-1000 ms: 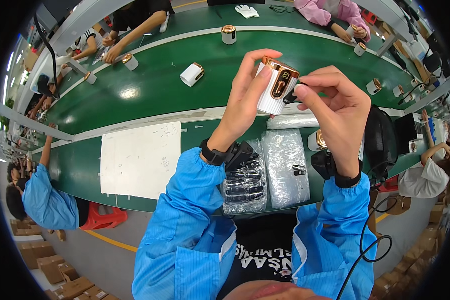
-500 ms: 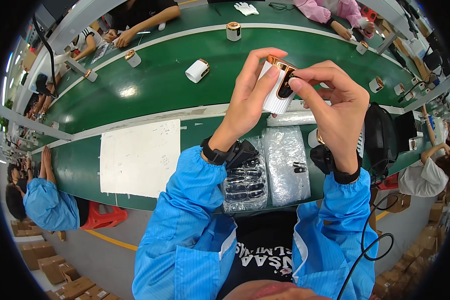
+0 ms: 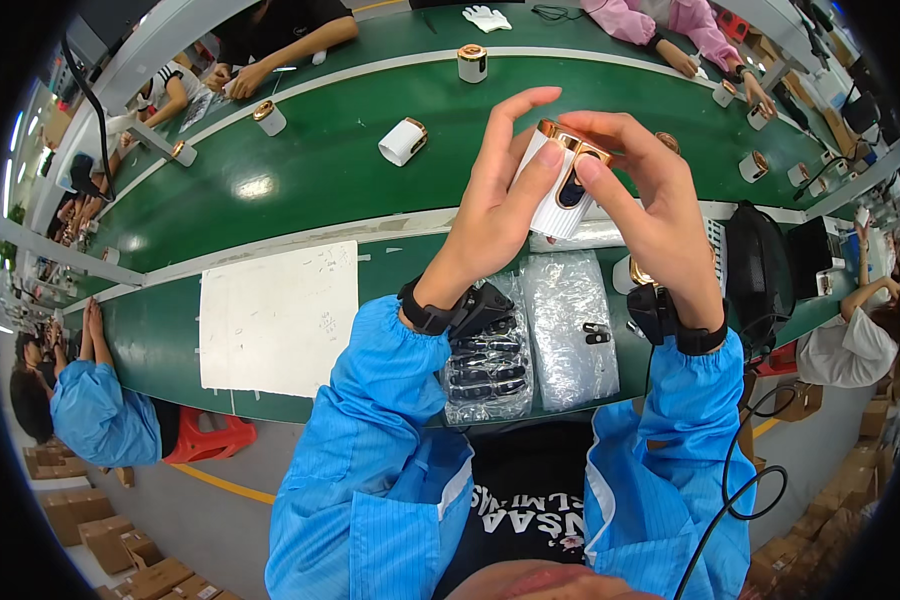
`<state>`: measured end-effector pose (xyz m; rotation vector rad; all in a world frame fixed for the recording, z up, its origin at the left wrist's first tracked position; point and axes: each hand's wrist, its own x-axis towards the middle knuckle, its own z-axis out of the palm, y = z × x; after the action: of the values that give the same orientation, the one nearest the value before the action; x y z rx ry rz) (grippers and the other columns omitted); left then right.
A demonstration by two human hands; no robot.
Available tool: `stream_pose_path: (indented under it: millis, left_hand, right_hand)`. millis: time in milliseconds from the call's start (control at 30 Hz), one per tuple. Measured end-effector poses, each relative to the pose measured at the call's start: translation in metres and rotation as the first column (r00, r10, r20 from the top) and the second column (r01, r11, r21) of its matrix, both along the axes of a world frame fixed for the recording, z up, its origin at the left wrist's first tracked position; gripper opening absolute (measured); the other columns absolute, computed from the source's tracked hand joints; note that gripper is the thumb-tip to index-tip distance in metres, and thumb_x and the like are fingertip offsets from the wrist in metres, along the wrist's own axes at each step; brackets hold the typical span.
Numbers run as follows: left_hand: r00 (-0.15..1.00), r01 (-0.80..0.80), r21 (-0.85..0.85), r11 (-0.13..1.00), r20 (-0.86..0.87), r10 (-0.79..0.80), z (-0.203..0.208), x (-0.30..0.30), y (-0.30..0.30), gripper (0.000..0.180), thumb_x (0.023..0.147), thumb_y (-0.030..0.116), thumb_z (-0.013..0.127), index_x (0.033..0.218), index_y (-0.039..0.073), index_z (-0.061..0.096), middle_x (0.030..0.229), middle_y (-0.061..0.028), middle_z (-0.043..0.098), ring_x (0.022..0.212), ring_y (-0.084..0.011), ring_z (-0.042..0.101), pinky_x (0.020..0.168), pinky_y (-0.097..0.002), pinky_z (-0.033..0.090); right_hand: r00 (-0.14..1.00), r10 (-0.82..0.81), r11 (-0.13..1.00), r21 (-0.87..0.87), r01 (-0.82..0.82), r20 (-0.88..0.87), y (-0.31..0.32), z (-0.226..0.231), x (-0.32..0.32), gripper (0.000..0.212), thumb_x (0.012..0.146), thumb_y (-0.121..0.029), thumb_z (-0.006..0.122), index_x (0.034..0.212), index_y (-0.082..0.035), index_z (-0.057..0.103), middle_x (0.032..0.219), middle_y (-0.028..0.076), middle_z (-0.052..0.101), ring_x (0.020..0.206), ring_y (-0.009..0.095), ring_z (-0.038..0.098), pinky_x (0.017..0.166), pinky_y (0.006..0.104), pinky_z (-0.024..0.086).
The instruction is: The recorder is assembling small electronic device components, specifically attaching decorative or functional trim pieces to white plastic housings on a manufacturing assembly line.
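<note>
Both hands, the left hand (image 3: 490,205) and the right hand (image 3: 660,215), grasp a small white cylindrical device with a rose-gold cap and dark oval window (image 3: 566,182), raised above the green counter (image 3: 300,180). Clear plastic bags (image 3: 570,330) lie at six o'clock below it; a white paper sheet (image 3: 278,318) sits at eight o'clock.

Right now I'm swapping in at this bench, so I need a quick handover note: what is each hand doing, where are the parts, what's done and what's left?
Left hand: grips the small white device from its left side, raised above the green table.
Right hand: holds the device's other side, thumb on its dark front panel.
Parts: two clear bags of small dark pieces lie on the table under the wrists; a white sheet lies to the left. More white devices sit along the belt.
Done: the device is in hand.
Left: it is not yet set down.
</note>
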<state>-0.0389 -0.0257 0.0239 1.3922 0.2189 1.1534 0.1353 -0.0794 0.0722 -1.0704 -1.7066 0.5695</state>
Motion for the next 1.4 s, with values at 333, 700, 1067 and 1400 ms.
stream_pose_path:
  millis: [333,700,1067,1400]
  left_hand:
    - [0.992,-0.068,0.111,0.991,-0.094,0.079,0.000,0.002,-0.001,0.063,0.108,0.020,0.061,0.161,0.009,0.031,0.133,-0.0153,0.059,0.118,-0.0146,0.057,0.102,-0.0312,0.047]
    - [0.966,-0.062,0.260,0.964,-0.226,0.123,-0.009,-0.004,0.006,0.074,0.102,0.021,0.069,0.164,0.008,0.031,0.130,-0.0133,0.059,0.100,-0.0156,0.063,0.082,-0.0311,0.055]
    - [0.926,-0.153,0.410,0.899,-0.257,0.275,-0.030,-0.004,0.037,0.071,0.104,0.028,0.066,0.162,0.002,0.033,0.131,-0.0203,0.064,0.107,-0.0268,0.065,0.092,-0.0382,0.053]
    - [0.760,-0.364,0.405,0.839,-0.391,0.519,-0.107,-0.008,0.094,0.072,0.101,0.034,0.070,0.156,-0.003,0.041,0.138,-0.0272,0.057,0.125,-0.0358,0.059,0.104,-0.0427,0.048]
  right_hand:
    - [0.984,0.081,0.997,0.004,-0.082,-0.159,0.005,-0.012,0.002,0.036,0.102,-0.014,0.069,0.134,0.004,0.067,0.124,0.011,0.071,0.115,0.017,0.065,0.106,0.0333,0.049]
    - [0.985,0.084,0.984,-0.142,-0.106,-0.153,0.010,-0.002,0.020,0.034,0.106,-0.010,0.064,0.136,0.004,0.065,0.123,0.008,0.072,0.112,0.014,0.066,0.102,0.0322,0.052]
    - [0.989,0.108,0.972,-0.220,-0.084,0.099,0.038,-0.002,0.021,0.038,0.105,-0.015,0.066,0.139,0.002,0.062,0.124,0.008,0.070,0.112,0.015,0.065,0.098,0.0330,0.054]
    - [0.822,0.034,0.999,-0.028,-0.022,0.568,0.152,-0.074,0.066,0.050,0.092,-0.016,0.079,0.138,-0.002,0.063,0.118,0.017,0.068,0.103,0.030,0.067,0.095,0.0399,0.054]
